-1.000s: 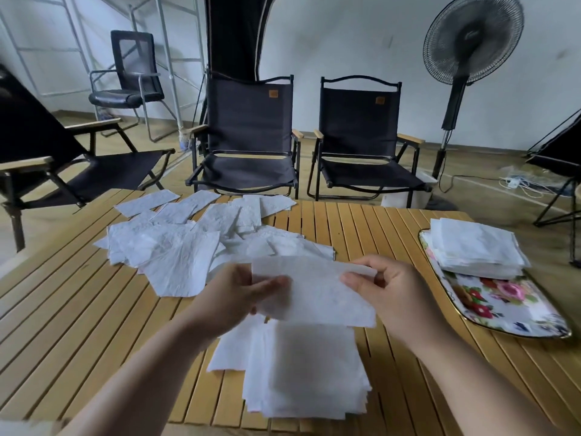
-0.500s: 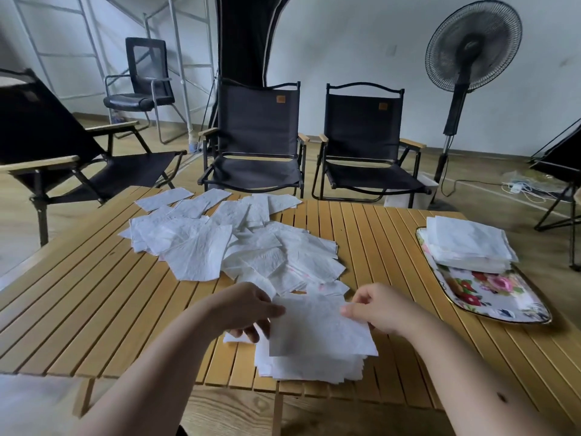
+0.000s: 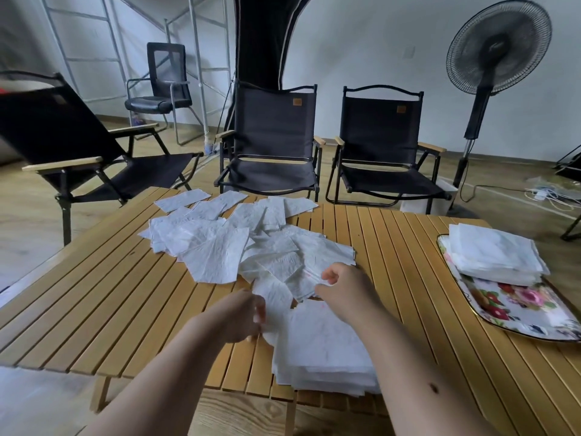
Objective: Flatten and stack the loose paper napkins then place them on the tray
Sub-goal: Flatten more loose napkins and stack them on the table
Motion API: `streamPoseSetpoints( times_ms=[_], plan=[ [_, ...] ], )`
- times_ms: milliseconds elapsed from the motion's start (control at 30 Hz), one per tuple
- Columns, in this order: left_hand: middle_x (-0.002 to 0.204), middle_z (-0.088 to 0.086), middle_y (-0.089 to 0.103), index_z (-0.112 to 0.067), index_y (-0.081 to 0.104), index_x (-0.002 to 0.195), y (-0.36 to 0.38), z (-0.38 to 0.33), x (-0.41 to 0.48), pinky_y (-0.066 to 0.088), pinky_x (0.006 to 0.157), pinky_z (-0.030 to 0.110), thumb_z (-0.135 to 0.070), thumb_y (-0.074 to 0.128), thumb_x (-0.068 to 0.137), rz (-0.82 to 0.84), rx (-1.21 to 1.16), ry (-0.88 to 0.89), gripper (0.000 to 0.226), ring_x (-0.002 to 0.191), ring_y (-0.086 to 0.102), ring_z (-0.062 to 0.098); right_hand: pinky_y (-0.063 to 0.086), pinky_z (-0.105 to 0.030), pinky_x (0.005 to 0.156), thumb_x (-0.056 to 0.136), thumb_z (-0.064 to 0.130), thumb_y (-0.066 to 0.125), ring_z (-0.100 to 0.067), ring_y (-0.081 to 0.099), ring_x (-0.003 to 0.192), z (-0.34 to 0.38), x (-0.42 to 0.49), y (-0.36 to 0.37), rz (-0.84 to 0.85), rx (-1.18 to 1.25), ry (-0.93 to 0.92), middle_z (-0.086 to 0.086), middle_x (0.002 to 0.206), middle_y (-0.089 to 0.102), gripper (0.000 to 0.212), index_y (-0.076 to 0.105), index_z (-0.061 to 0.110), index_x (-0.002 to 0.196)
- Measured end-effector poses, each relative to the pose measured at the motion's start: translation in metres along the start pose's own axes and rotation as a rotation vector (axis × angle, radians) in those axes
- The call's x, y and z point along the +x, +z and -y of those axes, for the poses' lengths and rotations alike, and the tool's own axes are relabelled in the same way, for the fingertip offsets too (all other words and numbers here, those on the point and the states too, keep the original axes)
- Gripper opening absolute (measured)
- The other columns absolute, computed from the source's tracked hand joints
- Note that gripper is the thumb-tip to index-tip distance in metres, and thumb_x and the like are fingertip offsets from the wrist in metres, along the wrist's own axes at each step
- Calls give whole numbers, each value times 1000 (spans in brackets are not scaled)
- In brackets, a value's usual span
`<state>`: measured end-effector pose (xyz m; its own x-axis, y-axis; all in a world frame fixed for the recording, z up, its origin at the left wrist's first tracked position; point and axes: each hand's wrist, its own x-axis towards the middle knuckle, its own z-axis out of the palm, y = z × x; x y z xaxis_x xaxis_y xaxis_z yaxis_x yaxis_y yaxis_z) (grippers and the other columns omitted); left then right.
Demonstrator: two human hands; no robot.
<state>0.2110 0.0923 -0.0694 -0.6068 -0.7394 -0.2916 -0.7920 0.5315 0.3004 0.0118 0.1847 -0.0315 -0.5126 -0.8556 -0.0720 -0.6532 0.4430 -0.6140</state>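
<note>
One napkin more lies flat on the near stack (image 3: 320,350); the left hand (image 3: 242,316) and right hand (image 3: 344,287) now pinch fresh sheets (image 3: 276,294) at the edge of the loose pile (image 3: 220,247); the tray (image 3: 509,313), half loaded, waits well apart.

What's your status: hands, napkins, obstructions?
Left hand and right hand each pinch a napkin at the loose pile near edge. Flattened stack nearest camera, second stack on tray. Path to tray unobstructed.

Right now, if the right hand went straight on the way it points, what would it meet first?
The loose napkins: the right hand seems to pinch one at the heap's near edge, so it would likely plough further into that heap.
</note>
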Motion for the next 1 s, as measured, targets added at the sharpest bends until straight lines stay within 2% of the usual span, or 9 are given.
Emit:
streamPoseSetpoints(
  times_ms=[167,300,433,533,600,667,733,833,1000],
  plan=[
    [106,2,67,-20,69,103,-23,5,-1,57,88,35,-23,65,93,-128,-132,-46,11,95,65,20,51,-37,95,91,25,66,-19,60,109,12,0,13,22,24,-53,5,120,65,25,63,26,116],
    [103,11,65,-11,63,103,-50,5,-22,60,83,46,-15,55,100,-228,-674,-74,10,95,65,32,49,-29,84,91,9,64,-15,55,118,16,1,18,83,57,-140,8,133,58,51,55,29,137],
    [106,21,63,-4,59,102,-66,-5,-46,61,81,38,-9,51,101,-225,-1155,-26,10,96,66,30,45,-28,89,85,22,78,-14,51,127,19,1,16,149,243,-197,9,140,54,65,50,34,143],
    [110,24,63,-2,58,106,-73,-14,-52,61,74,31,-9,50,101,-229,-1414,16,11,101,68,35,47,-34,97,86,31,78,-9,56,121,21,3,10,174,377,-214,12,125,64,33,64,39,115],
    [104,21,66,5,56,117,-75,-19,-53,61,74,34,-8,50,100,-220,-1555,41,21,95,71,32,50,-36,94,88,28,76,-7,65,103,18,3,3,189,474,-223,12,103,73,10,70,32,95],
    [104,18,69,3,56,118,-76,-24,-53,62,76,37,-13,56,97,-212,-1565,34,26,93,73,31,55,-37,89,90,18,74,-12,68,84,12,4,-7,180,607,-221,4,86,75,4,73,18,86],
    [104,17,72,-9,59,119,-73,-28,-52,62,78,38,-25,67,86,-184,-1474,9,37,92,73,32,59,-42,87,91,11,72,-21,68,80,4,2,-21,182,680,-200,-8,85,74,7,71,5,89],
    [92,13,75,-17,68,110,-68,-36,-51,58,69,34,-35,70,83,-161,-1274,2,33,73,72,26,59,-38,77,91,16,72,-26,70,81,-16,-6,-46,208,665,-147,-13,92,76,9,73,8,94],
    [84,10,74,-4,72,99,-55,-49,-47,41,55,26,-27,65,94,86,-1003,55,25,60,63,18,54,-39,75,89,19,73,-30,68,83,-57,-13,-75,228,610,-10,-21,99,74,13,75,9,98]
  ],
)
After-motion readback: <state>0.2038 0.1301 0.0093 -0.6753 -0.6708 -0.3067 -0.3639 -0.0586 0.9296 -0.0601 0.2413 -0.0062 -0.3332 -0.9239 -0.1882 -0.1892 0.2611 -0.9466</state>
